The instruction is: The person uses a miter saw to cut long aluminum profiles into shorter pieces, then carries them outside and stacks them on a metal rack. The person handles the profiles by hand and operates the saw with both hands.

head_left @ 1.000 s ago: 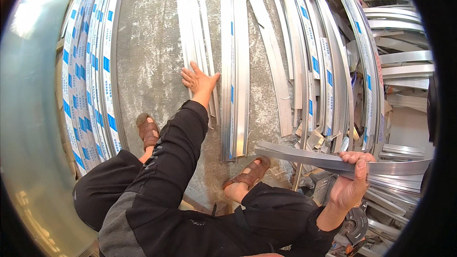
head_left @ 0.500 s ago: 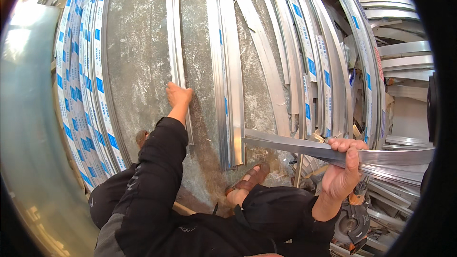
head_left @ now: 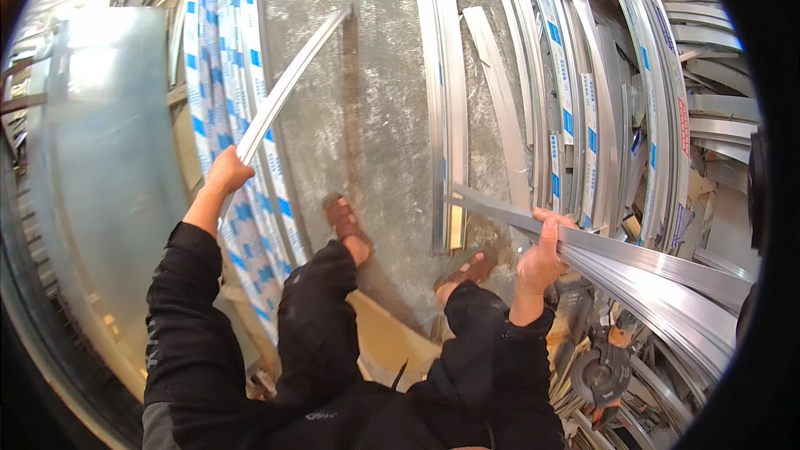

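Metal strips point(head_left: 288, 79) jut forward from the left hand point(head_left: 226, 172).

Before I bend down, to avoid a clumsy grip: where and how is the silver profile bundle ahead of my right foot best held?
Probably at its near end, from above, gripping across the long edges: the silver profile bundle lies flat and narrow on the floor, that end just ahead of the right sandal, the far end beyond view.
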Demonstrator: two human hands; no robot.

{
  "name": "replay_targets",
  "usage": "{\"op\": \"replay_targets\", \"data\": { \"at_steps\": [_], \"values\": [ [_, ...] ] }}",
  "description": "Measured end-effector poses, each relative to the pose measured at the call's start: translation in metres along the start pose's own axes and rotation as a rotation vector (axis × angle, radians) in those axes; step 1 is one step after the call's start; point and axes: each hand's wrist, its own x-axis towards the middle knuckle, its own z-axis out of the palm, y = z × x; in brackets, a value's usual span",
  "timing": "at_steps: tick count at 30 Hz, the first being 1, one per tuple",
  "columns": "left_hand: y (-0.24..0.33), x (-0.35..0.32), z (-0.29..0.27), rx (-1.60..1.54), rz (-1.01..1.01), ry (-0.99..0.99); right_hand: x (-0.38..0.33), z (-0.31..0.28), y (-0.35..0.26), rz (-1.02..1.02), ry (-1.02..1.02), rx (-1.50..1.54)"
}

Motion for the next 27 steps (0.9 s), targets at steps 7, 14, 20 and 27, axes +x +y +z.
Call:
{"op": "replay_targets", "data": {
  "at_steps": [7,14,20,27],
  "values": [
    [-0.035,-0.077,-0.158,0.269,-0.099,-0.287,0.042,0.022,-0.162,0.052,-0.145,-0.222],
    [-0.018,0.03,-0.171,0.364,-0.149,-0.408,0.076,0.048,-0.234,0.056,-0.168,-0.416],
    [-0.042,0.086,-0.142,0.129,0.023,-0.251,0.084,0.108,-0.284,0.226,-0.136,-0.787],
    [-0.128,0.041,-0.205,-0.204,-0.097,-0.577,0.071,0.186,-0.299,0.371,-0.151,-1.151]
  ]
}}
